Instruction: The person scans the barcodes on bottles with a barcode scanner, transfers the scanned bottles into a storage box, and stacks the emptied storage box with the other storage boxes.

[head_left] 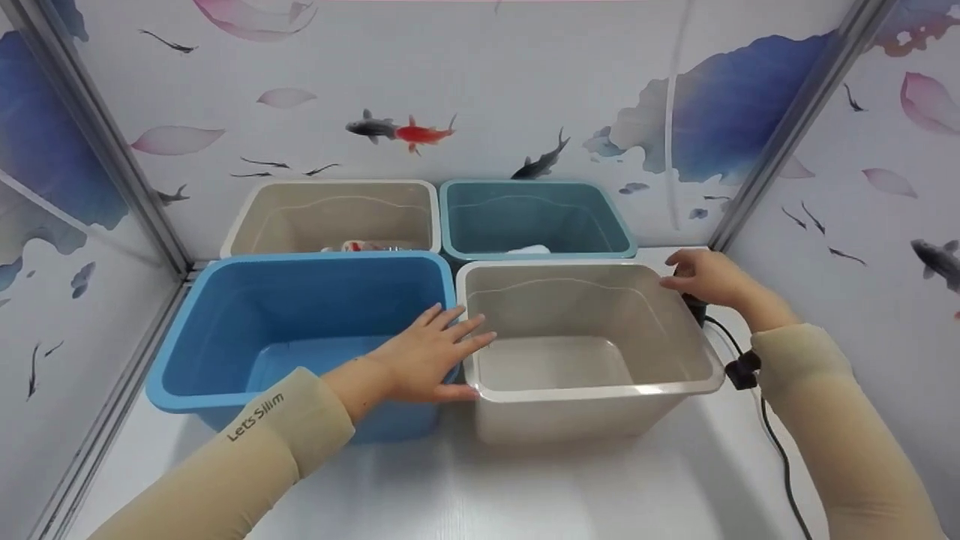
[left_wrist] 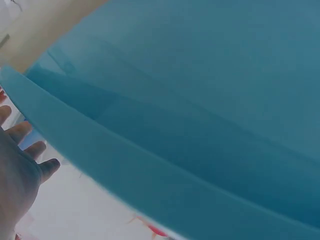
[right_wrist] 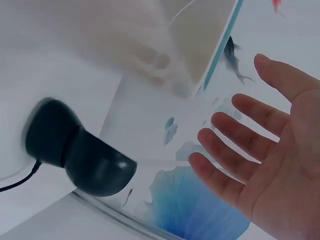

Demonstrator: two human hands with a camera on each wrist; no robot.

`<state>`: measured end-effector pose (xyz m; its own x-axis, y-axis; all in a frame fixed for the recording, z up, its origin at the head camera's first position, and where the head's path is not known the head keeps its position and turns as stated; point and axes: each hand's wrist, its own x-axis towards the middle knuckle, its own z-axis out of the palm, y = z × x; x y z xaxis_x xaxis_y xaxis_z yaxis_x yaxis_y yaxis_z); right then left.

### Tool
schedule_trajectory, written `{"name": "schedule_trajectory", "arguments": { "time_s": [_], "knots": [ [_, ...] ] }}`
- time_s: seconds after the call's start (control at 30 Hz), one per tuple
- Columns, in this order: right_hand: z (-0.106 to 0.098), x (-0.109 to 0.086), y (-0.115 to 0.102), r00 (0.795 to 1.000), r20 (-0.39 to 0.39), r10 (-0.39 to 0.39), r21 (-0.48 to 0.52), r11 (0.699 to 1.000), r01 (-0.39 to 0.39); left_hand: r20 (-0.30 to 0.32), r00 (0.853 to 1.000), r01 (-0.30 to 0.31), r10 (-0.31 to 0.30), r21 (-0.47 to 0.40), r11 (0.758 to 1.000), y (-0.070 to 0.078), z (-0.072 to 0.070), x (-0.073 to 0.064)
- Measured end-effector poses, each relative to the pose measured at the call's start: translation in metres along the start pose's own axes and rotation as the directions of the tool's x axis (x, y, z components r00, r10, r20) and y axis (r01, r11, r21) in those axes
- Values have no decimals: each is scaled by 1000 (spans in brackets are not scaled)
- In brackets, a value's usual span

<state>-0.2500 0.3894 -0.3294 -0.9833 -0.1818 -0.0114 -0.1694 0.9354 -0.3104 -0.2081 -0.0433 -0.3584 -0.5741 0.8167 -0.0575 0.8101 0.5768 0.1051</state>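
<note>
With its fingers spread, my left hand (head_left: 424, 356) is over the place where a blue plastic bin (head_left: 300, 300) and a front beige bin (head_left: 585, 391) meet. Whether it touches their rims I cannot tell. The left wrist view shows that hand (left_wrist: 20, 167) beside a blue bin wall (left_wrist: 150, 165). My right hand (head_left: 709, 279) is at the beige bin's far right corner, holding nothing. Its fingers look loosely extended in the right wrist view, apart from a black rounded device (right_wrist: 102, 165) that stands on the table to the right of the bin.
Behind stand another beige bin (head_left: 322, 201), with a red-and-white item (head_left: 364, 245) inside, and a teal bin (head_left: 540, 196) holding something white (head_left: 531, 249). A black cable (head_left: 776, 442) runs along the table's right side. Printed panels (head_left: 480, 75) enclose the white table (head_left: 525, 495).
</note>
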Motion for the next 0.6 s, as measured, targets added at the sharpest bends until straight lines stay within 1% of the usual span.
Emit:
{"name": "schedule_trajectory", "arguments": {
  "time_s": [0.07,0.13,0.2,0.27,0.37,0.43,0.47,0.53,0.6],
  "knots": [
    [2,-4,5,1000,19,-5,-2,1000,5,30,1000,-6,6,12,1000,1,0,2],
    [5,-8,9,998,58,-6,-4,1000,7,56,998,-15,13,38,999,3,0,4],
    [7,-13,13,990,140,27,20,999,-31,77,997,-24,18,76,997,4,0,5],
    [10,-17,14,969,237,71,62,994,-88,85,996,-32,22,120,992,6,0,7],
    [16,-23,16,922,368,116,126,977,-174,79,996,-47,33,180,983,9,1,10],
    [20,-25,16,906,405,124,162,966,-204,75,996,-55,41,196,979,11,2,12],
    [22,-26,16,903,412,119,177,962,-208,73,996,-58,44,197,979,12,3,12],
    [25,-28,15,903,414,115,206,954,-216,78,996,-63,48,202,977,14,2,13],
    [27,-29,15,909,403,109,235,947,-218,83,995,-68,52,210,975,15,2,14]
  ]
}}
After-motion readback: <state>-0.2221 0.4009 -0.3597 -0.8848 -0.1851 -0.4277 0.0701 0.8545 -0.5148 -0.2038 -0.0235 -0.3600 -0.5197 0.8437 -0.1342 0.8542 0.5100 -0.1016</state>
